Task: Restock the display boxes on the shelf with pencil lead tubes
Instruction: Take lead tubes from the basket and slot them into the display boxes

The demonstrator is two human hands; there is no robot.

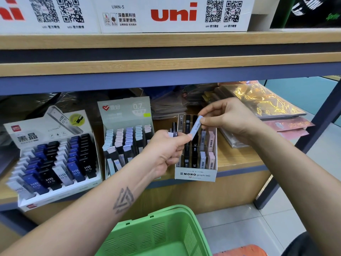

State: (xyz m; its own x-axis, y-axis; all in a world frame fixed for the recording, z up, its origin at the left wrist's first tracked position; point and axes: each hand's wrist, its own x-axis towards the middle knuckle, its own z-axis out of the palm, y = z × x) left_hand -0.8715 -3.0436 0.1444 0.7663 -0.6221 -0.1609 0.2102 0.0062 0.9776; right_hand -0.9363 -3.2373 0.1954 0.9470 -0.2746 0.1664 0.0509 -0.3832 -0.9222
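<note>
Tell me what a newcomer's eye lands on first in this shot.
Two bare hands meet mid-frame over the white MONO graph MG display box: the right hand pinches a pale blue lead tube, and the left hand grips dark tubes. A bright green plastic basket sits bottom centre. Red uni signs line the top shelf.

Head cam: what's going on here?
A person is restocking lead tubes at a wooden shelf. The right hand pinches a pale blue lead tube above the white MONO graph display box, while the left hand grips a few dark tubes and touches the blue tube's lower end. The blue tube is not yet in a slot. Two other display boxes stand to the left; a green plastic basket sits below.
</note>
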